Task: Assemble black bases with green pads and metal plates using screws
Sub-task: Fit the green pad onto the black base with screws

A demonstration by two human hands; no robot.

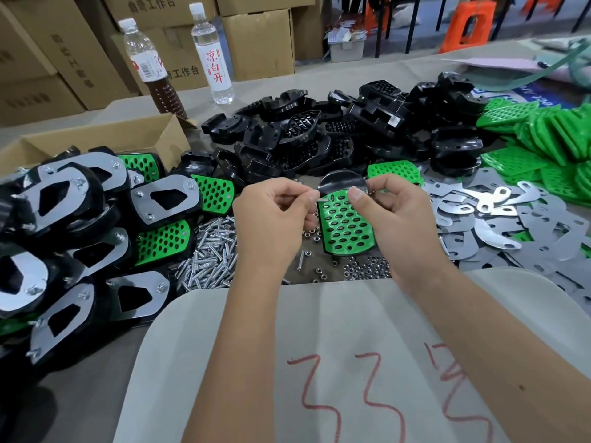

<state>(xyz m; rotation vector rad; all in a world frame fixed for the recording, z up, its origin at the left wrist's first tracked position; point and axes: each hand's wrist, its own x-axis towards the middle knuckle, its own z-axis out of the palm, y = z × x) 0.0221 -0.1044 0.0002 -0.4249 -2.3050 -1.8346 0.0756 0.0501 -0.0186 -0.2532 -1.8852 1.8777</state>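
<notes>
- The left hand [275, 215] pinches a small screw [321, 199] between thumb and forefinger, tip pointing right, apparently lining it up for a hole.
- The right hand [388, 212] has its fingers curled, thumb pressed to forefinger; a small metal piece seems to be held behind the thumb, though what it is cannot be made out.
- Between and under both hands lies the work in hand: a green pad [347, 223] seated on a black base [340, 180], flat on the table just in front of the worker, within easy reach.
- Loose screws [209, 254] sit heaped by the left wrist and nuts [367, 270] by the right, likely so each hand feeds itself.
- Metal plates [499, 225] spread to the right, spare black bases [351, 135] pile behind, finished units [96, 219] stack at left.
</notes>
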